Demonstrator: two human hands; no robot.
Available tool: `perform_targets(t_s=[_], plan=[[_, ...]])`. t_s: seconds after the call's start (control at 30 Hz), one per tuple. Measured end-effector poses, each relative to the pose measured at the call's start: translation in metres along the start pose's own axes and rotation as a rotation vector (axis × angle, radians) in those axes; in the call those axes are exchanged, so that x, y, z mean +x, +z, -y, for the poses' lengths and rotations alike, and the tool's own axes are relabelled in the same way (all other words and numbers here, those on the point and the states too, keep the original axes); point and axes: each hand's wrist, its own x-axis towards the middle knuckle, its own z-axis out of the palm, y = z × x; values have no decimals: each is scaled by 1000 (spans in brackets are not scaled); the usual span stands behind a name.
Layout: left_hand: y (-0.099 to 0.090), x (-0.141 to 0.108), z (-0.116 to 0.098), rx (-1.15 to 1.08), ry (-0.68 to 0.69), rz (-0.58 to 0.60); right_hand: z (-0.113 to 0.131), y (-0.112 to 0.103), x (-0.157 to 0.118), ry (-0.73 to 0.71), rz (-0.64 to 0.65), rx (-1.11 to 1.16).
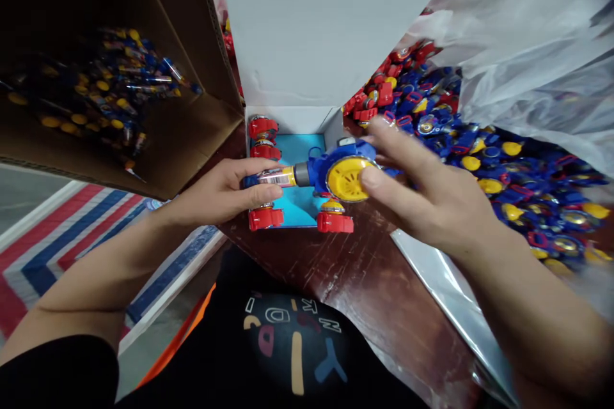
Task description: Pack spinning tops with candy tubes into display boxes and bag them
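Observation:
My left hand pinches a small labelled bottle with a barcode and a yellow band. The bottle's end meets the grey collar of a blue plastic toy with a round, slotted yellow disc. At the toy's far end my right hand, slightly blurred, grips it with the thumb on the disc's edge. Beneath both hands is an open white carton with a light-blue floor. Red toys sit along its left side, and another red toy is at its near right corner.
A deep cardboard box at left holds many labelled bottles. Heaped blue and yellow toys lie at right, with red ones behind. Clear plastic sheeting hangs beyond them. The carton's tall white flap stands up over the brown tabletop.

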Motion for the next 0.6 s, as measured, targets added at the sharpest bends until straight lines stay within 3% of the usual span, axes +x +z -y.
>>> perform_targets(t_s=[0.07, 0.13, 0.23, 0.3, 0.5, 0.6], plan=[[-2, 1, -1, 80, 59, 16, 1, -1, 1, -46, -12, -16], [-4, 1, 3, 332, 263, -61, 6, 3, 5, -49, -44, 53], [-5, 3, 13, 760, 613, -168, 15, 11, 12, 188, -47, 355], [-5, 4, 19, 867, 715, -191, 18, 14, 16, 297, -21, 540], [-5, 16, 19, 755, 529, -298, 24, 6, 25, 277, -75, 566], [-10, 32, 27, 876, 598, -375, 16, 5, 36, 350, -95, 675]])
